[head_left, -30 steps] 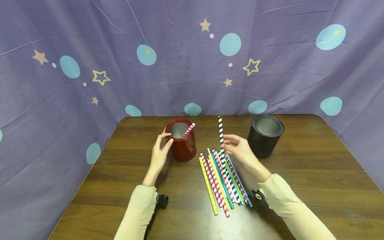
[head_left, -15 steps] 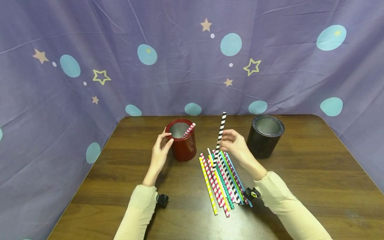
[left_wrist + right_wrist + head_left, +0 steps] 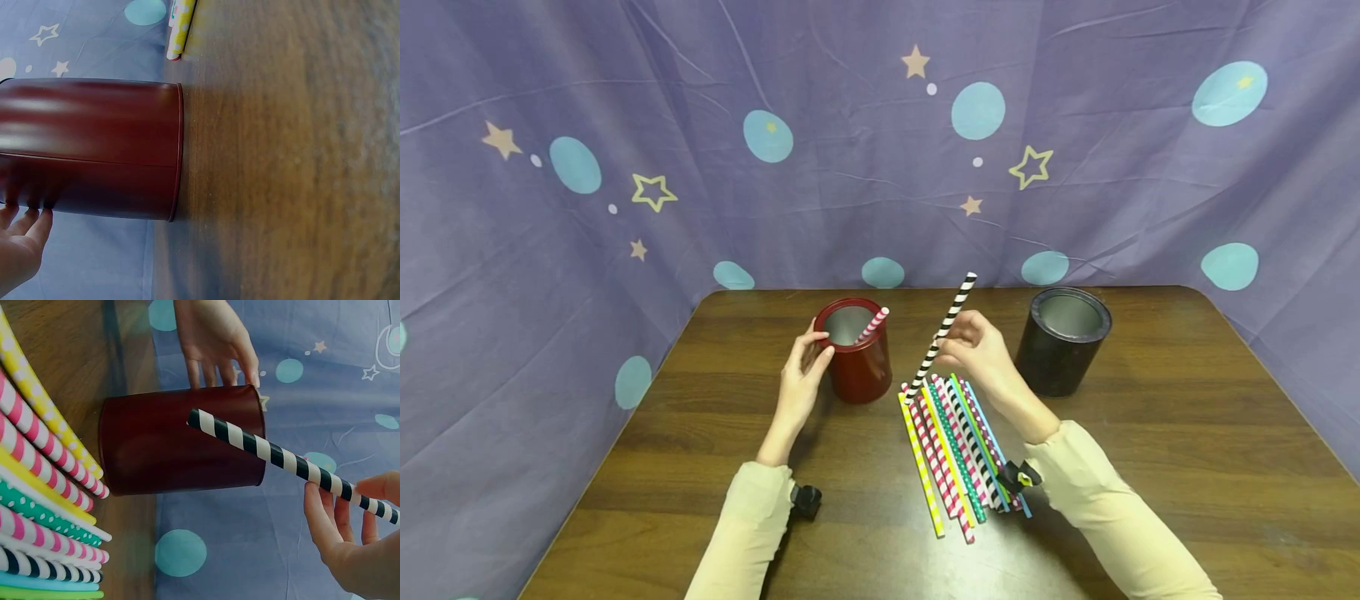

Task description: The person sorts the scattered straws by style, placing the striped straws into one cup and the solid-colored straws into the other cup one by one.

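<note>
With its fingertips, my left hand (image 3: 801, 379) touches the side and rim of a red can (image 3: 859, 371), its fingers fairly straight. A red-and-white striped straw (image 3: 872, 323) leans inside the can, its top above the rim. My right hand (image 3: 981, 346) pinches a black-and-white striped paper straw (image 3: 951, 312) near its middle. That straw is tilted in the air, its lower end pointing left toward the can. In the right wrist view the thumb and fingers (image 3: 331, 519) grip it clearly. Below lie several patterned paper straws (image 3: 955, 454) side by side on the table.
A black can (image 3: 1060, 350) stands upright to the right, just beyond my right hand. The wooden table (image 3: 1187, 433) ends at a purple curtain (image 3: 850, 217) with stars and blue dots. Each wrist carries a small black camera (image 3: 806, 502).
My right hand has lifted the black-and-white straw off the pile and moved it up and left, tilting its lower end toward the red can. My left hand stays put.
</note>
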